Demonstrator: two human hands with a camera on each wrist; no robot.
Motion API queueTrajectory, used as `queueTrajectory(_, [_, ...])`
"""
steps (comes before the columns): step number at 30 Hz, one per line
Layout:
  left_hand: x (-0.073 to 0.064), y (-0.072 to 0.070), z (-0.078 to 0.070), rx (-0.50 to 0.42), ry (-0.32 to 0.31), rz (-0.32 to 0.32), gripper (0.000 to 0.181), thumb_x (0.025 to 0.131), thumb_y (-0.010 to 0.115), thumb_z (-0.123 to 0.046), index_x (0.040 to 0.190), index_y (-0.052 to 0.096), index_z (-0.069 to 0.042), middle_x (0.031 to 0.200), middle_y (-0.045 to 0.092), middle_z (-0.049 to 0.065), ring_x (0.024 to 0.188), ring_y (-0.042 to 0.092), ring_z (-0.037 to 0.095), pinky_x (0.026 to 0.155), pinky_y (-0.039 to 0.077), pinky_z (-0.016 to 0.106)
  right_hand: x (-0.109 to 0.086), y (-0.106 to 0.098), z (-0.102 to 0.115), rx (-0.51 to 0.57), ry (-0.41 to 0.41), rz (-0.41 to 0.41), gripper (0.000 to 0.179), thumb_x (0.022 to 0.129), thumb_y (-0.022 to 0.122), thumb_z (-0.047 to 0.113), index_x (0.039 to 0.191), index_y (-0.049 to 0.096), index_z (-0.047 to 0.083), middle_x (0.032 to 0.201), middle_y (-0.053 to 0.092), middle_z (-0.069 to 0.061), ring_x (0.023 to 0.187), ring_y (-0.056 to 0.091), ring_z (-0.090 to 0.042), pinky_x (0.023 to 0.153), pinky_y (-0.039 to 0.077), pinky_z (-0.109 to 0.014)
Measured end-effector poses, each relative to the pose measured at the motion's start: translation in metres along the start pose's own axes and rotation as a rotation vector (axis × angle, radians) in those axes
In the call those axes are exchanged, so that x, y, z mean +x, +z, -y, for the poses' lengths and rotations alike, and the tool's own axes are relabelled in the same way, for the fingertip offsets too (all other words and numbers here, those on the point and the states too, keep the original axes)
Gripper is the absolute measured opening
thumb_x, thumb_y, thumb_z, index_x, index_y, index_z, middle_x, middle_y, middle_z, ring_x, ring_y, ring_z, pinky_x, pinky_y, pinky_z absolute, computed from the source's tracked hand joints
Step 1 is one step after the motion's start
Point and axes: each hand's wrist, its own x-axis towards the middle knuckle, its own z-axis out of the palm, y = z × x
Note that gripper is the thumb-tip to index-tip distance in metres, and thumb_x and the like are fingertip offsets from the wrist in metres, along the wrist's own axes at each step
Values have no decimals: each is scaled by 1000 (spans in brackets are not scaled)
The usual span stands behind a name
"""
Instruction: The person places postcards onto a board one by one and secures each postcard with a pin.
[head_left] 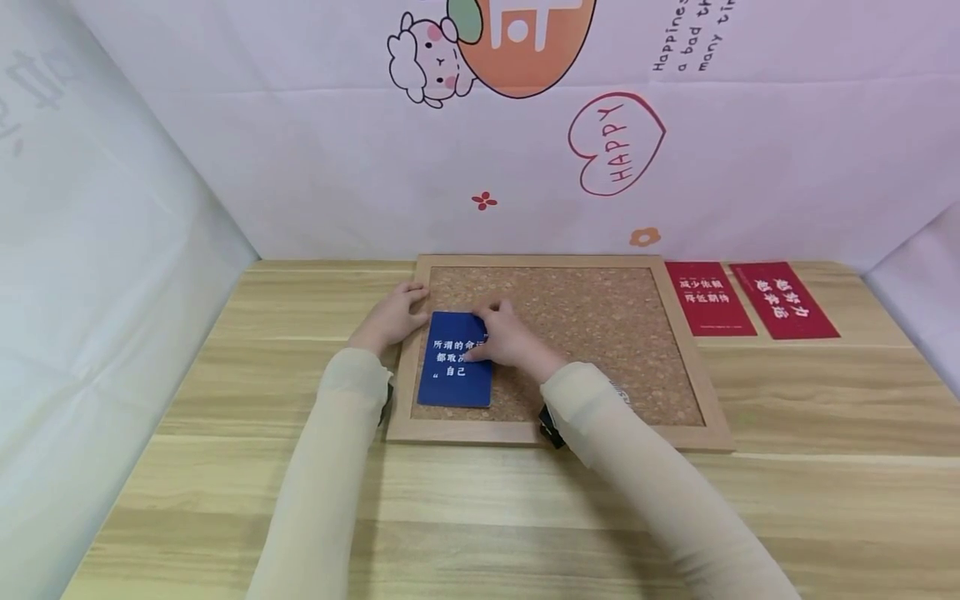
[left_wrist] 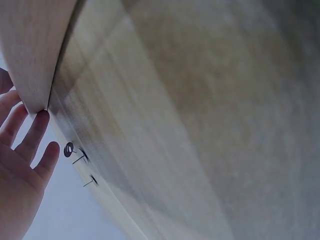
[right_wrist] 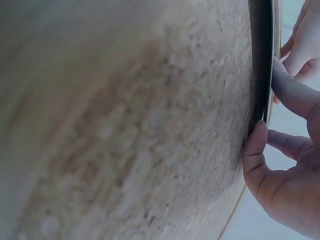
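Observation:
A blue card (head_left: 455,383) with white lettering lies over the left part of a wood-framed corkboard (head_left: 585,333). My right hand (head_left: 510,337) holds the card at its upper right, covering part of the lettering. In the right wrist view, the thumb (right_wrist: 256,145) and a finger (right_wrist: 295,92) meet the card's edge, close over the cork. At the board's left side, my left hand (head_left: 390,317) touches the frame with fingers spread. The left wrist view shows those fingertips (left_wrist: 42,117) right at the frame's corner (left_wrist: 35,95).
Two red cards, one (head_left: 711,298) beside the board's upper right corner and the other (head_left: 784,300) farther right, lie on the wooden table (head_left: 480,517). Three thumbtacks (left_wrist: 68,149) sit near the table's back edge by the left hand. A printed white cloth (head_left: 337,167) hangs behind.

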Motion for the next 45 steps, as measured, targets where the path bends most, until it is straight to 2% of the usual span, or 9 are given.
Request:
queueTrajectory(10, [0,1,1,-21,-11,-1,54,98,48,-20,148,32,-5,158,22,13,146,20,36,121,17,49,-1,1,4,-32,-18,12,78,85,72,25,149,32,6,153,21,-16,137,38,-33,114,36,-43])
queueTrajectory(20, [3,4,4,-11,-6,-13,48,101,37,-17,148,32,-5,158,22,13,146,21,36,121,18,49,-1,0,6,-50,-33,16,76,86,71,25,149,32,7,154,21,-17,138,37,-33,114,36,-44])
queueTrajectory(45, [3,3,3,-33,-11,0,50,101,40,-18,149,31,-7,159,21,11,147,20,35,121,19,49,2,2,3,-113,-67,28,87,82,74,35,150,27,6,155,21,-19,141,32,-36,115,34,-46])
